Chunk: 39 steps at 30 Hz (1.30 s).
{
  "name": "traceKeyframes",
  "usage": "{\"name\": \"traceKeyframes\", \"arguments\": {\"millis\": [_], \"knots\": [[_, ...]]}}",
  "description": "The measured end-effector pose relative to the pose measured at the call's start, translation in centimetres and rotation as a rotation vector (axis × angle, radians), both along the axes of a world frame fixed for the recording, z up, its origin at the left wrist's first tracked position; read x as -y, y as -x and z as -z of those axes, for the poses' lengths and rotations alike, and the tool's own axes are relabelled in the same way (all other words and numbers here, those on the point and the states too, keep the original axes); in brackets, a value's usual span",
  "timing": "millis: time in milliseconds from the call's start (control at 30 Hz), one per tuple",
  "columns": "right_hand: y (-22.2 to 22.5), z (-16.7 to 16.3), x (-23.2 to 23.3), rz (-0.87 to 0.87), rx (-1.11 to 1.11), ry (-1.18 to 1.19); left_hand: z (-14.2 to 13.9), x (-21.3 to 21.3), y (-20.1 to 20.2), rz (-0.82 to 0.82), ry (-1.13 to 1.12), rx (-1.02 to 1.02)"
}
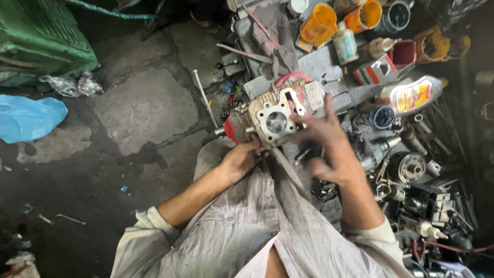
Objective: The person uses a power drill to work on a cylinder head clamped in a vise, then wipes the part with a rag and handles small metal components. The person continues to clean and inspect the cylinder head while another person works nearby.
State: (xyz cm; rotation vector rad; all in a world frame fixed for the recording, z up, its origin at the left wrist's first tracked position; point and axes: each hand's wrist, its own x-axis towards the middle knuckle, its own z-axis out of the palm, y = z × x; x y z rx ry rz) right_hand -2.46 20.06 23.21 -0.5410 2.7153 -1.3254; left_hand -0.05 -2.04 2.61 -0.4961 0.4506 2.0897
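Observation:
A metal engine cylinder block (271, 119) with a round bore and cooling fins rests on a red-edged support in front of my knees. A thin pale gasket (295, 101) lies on its top face. My left hand (241, 160) grips the block's near lower edge from underneath. My right hand (327, 145) hovers at the block's right side, fingers spread, with fingertips touching the gasket area. Whether the right hand pinches anything is hard to tell.
Orange plastic cups (319, 23), a small white bottle (346, 44), an oil bottle (411, 95) and a grey rag (275, 36) crowd the back. Greasy engine parts (409, 167) pile up at right. A green crate (41, 36) and blue bag (25, 118) sit at left on the concrete floor.

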Motion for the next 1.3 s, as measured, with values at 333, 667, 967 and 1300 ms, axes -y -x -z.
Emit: {"name": "traceKeyframes", "arguments": {"millis": [333,667,967,1300], "knots": [[-0.3,0.7,-0.2,-0.082,0.015,-0.014,-2.1,0.8,0.7,0.074,0.000,0.043],[-0.2,-1.3,0.1,0.025,-0.047,0.182,-2.3,0.7,0.5,0.024,-0.085,0.032],[0.6,-1.9,0.8,0.004,-0.184,0.059,-3.0,0.5,1.0,0.070,0.061,0.005],[0.5,0.8,0.6,0.186,-0.037,0.465,-2.6,0.6,0.8,0.041,-0.033,0.049]]}}
